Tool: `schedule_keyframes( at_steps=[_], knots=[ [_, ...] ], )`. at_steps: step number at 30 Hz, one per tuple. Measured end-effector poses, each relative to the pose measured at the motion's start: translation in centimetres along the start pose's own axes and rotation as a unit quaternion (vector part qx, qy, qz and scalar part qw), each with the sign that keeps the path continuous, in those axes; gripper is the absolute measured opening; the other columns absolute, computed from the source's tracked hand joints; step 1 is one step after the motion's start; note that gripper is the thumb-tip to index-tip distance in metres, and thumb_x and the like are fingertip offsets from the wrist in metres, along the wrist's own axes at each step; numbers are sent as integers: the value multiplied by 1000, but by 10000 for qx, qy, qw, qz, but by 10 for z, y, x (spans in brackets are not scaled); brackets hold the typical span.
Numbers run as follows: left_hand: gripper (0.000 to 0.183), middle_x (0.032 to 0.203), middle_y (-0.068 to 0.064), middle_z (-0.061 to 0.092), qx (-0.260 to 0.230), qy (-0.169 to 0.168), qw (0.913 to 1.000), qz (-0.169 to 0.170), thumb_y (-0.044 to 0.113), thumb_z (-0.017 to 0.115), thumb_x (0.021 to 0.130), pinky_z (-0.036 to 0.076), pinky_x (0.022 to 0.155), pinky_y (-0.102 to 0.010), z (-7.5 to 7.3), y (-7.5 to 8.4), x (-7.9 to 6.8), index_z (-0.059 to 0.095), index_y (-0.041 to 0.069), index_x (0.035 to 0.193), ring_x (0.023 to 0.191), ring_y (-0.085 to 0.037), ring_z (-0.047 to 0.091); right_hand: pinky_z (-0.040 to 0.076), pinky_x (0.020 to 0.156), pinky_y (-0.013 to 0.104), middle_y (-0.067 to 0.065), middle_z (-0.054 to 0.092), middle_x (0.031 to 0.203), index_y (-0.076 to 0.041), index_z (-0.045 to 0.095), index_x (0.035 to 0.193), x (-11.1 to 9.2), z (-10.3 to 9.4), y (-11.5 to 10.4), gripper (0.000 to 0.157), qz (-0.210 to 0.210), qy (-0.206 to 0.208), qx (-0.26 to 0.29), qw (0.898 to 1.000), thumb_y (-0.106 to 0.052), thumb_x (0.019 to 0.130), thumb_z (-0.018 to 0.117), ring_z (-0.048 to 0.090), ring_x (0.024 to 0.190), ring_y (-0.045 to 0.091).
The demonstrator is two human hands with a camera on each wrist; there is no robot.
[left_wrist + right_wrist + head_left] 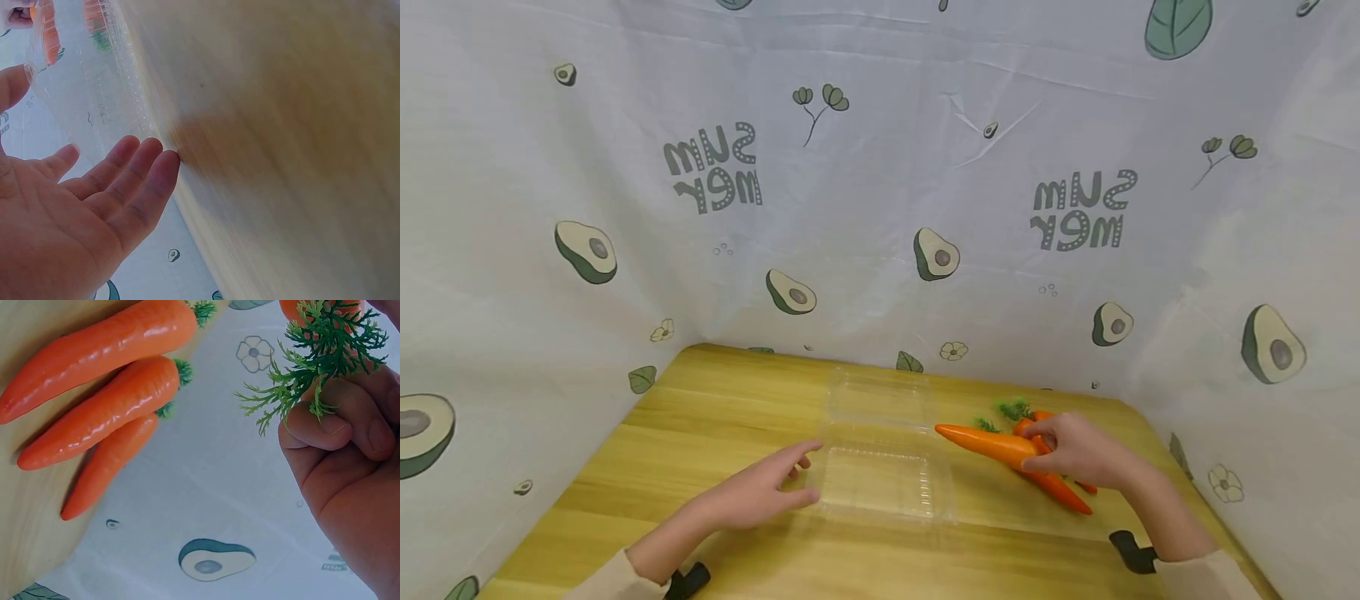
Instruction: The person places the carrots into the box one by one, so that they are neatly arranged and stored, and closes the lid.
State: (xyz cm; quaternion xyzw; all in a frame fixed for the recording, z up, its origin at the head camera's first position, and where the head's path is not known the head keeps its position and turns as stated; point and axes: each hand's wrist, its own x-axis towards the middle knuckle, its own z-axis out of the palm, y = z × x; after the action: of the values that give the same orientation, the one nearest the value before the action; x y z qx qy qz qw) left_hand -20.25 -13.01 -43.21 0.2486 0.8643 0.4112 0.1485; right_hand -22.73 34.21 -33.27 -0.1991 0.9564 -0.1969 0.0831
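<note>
A clear plastic container [876, 483] lies on the wooden table with its lid [880, 400] folded back behind it. My left hand [752, 493] is at the container's left side, thumb and fingers spread apart, holding nothing; whether the fingertips touch the wall I cannot tell. To the right, my right hand [1078, 450] grips an orange carrot [981, 442] near its thick end, its tip pointing left toward the container. Green leaves [312, 362] of that carrot show beside the curled fingers in the right wrist view. Three more carrots [103, 412] lie side by side on the table.
A white curtain [865, 208] printed with avocados, leaves and lettering hangs behind and at both sides of the table [722, 408]. Dark straps and camera mounts [1131, 552] sit at both wrists.
</note>
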Motion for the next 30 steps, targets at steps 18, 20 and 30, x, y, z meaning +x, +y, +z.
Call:
schedule_keyframes(
  at_steps=[18, 20, 30],
  knots=[
    [74, 146, -11, 49, 63, 50, 10000, 2, 49, 59, 100, 48, 98, -54, 0, 1, 1, 27, 20, 160, 130, -32, 52, 32, 55, 24, -4, 45, 66, -8, 75, 116, 16, -4, -26, 44, -124, 43, -274, 9995, -35, 82, 83, 41, 60, 9],
    [74, 146, -11, 49, 58, 47, 10000, 7, 49, 59, 100, 48, 98, -54, 0, 1, 1, 27, 20, 160, 130, -32, 52, 32, 55, 24, -3, 45, 67, -8, 75, 116, 18, -4, -30, 45, -80, 1, -231, 9997, -35, 82, 84, 42, 61, 10],
    [74, 146, -12, 48, 21, 29, 10000, 6, 48, 59, 100, 48, 99, -54, 0, 0, 1, 27, 20, 160, 130, -32, 52, 26, 51, 24, -5, 35, 62, -7, 74, 119, 27, 0, -37, 49, -131, -46, -324, 9994, -36, 81, 84, 32, 55, 8]
  ],
)
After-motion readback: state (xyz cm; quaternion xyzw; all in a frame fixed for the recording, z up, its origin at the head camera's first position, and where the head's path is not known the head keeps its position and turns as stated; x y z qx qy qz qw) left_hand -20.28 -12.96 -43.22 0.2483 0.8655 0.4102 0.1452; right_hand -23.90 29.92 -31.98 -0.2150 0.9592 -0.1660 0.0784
